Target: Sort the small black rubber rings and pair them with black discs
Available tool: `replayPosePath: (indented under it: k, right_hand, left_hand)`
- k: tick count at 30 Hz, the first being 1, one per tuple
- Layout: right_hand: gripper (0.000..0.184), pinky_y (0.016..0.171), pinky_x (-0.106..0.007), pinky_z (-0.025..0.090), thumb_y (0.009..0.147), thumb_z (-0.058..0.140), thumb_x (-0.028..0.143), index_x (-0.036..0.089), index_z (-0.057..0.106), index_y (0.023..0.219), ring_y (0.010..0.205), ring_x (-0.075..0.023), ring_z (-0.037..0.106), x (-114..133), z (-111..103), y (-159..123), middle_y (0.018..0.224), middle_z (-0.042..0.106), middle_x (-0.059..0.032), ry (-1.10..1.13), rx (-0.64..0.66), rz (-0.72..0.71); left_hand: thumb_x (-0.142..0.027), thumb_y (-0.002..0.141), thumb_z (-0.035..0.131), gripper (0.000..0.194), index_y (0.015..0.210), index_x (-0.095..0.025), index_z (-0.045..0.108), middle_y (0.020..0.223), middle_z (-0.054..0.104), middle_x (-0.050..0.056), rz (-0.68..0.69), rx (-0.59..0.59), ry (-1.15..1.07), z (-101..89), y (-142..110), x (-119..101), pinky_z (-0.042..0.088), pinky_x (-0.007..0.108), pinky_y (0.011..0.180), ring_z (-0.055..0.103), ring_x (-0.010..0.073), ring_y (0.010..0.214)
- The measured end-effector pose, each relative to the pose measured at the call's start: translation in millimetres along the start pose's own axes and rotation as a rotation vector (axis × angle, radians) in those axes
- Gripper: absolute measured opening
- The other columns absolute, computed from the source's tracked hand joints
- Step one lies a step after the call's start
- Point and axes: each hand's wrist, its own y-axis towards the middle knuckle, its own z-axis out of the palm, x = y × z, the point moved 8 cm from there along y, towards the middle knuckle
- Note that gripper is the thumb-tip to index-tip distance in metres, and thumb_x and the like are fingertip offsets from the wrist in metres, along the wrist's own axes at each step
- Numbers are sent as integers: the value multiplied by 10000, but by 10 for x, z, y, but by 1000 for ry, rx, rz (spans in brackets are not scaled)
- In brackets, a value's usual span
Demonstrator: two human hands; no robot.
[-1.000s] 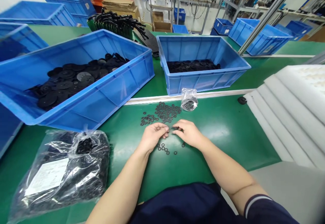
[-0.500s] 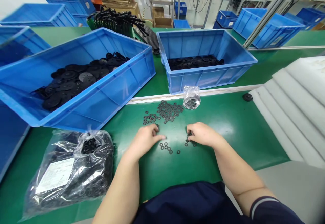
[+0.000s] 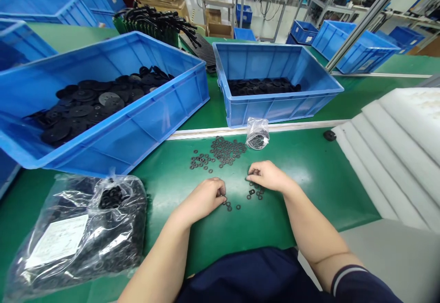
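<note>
My left hand (image 3: 206, 197) is closed with bent fingertips low over a few small black washers (image 3: 229, 206) on the green tabletop; what it pinches is hidden. My right hand (image 3: 267, 175) is closed too, thumb and fingers pinching dark washers that show only in part. Just below it lies a loose group of washers (image 3: 253, 192). A single washer (image 3: 238, 207) rests between the two groups. Farther forward is a larger spread of washers (image 3: 227, 151), with a looser scatter (image 3: 202, 161) at its left. Beside the spread lies a small clear bag (image 3: 257, 134) with black parts in it.
A large clear bag of black rings (image 3: 113, 234) with a white label lies at left. Two blue bins (image 3: 172, 110) (image 3: 282, 110) of black discs stand behind a white strip (image 3: 192, 133). White foam sheets (image 3: 388, 147) are stacked at right, near a black round part (image 3: 329, 135).
My left hand has moved right and nearer, and its fingers have drawn together over the near washers. My right hand has shifted slightly up and left, uncovering more washers. The camera view has turned slightly.
</note>
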Motion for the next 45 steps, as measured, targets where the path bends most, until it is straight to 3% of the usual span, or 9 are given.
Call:
replayPosePath:
  k: [4,7,14,19,27,34,38,41,45]
  right_hand:
    - [152,722,-284,474,854,551,261,174,674,876,720,-159,597,-113,-385,16,819,659,-51,-37,-534,-54]
    - [231,854,-336,484,897,461,229,172,667,986,903,-202,619,-195,-583,46,1003,665,-105,-97,-741,-70]
    - [314,1022,-390,409,835,555,177,108,628,1133,1131,-263,555,-258,-623,548,1192,615,-163,-348,-545,53]
    - [299,1029,-368,401,852,570,217,102,647,1117,1152,-256,532,-269,-539,531,1237,565,-169,-390,-491,30]
    - [356,1069,-420,377,851,577,173,154,626,1204,1183,-258,520,-466,-339,134,1263,569,-146,-275,-470,-68]
    - [601,1087,-398,348,761,655,121,103,485,1337,1265,-271,467,-475,-395,229,1349,495,-187,-125,-440,-47]
    - [621,1054,-392,380,720,675,98,102,491,1313,1234,-273,491,-469,-435,223,1309,516,-184,-33,-433,-80]
    - [608,1027,-379,399,715,673,83,89,486,1294,1202,-268,510,-481,-447,184,1284,523,-190,-15,-447,-71]
    - [490,967,-355,428,783,630,110,109,495,1254,1111,-240,548,-442,-438,143,1227,547,-159,-102,-446,-38]
  left_hand:
    - [-188,698,621,52,666,-218,593,623,590,-7,-28,-31,-111,32,62,31,371,260,552,532,153,573]
    - [-241,707,635,88,786,-204,642,612,585,-16,-47,-101,-264,31,138,92,410,255,564,535,143,568]
    - [-320,679,676,163,753,-175,689,565,583,-9,-42,-129,-396,12,180,99,403,241,515,521,132,529]
    - [-318,700,664,143,725,-179,689,588,614,5,-32,-179,-356,-21,185,146,398,239,521,526,134,538]
    - [-428,779,619,308,939,-168,662,777,660,37,-62,-607,-452,-174,158,36,460,255,661,579,141,663]
    - [-479,758,629,567,1175,-99,571,926,679,98,-97,-543,-125,-266,1181,-485,432,254,573,550,113,532]
    - [-382,704,665,320,856,-100,657,600,614,21,-142,-492,11,-225,1711,-631,384,255,529,522,140,482]
    - [-314,684,652,186,601,-159,591,514,550,-2,-82,-497,119,-195,1800,-818,368,259,552,510,152,523]
    - [-328,720,608,198,592,-187,553,523,551,-11,-72,-513,218,-223,1745,-931,375,259,572,503,148,529]
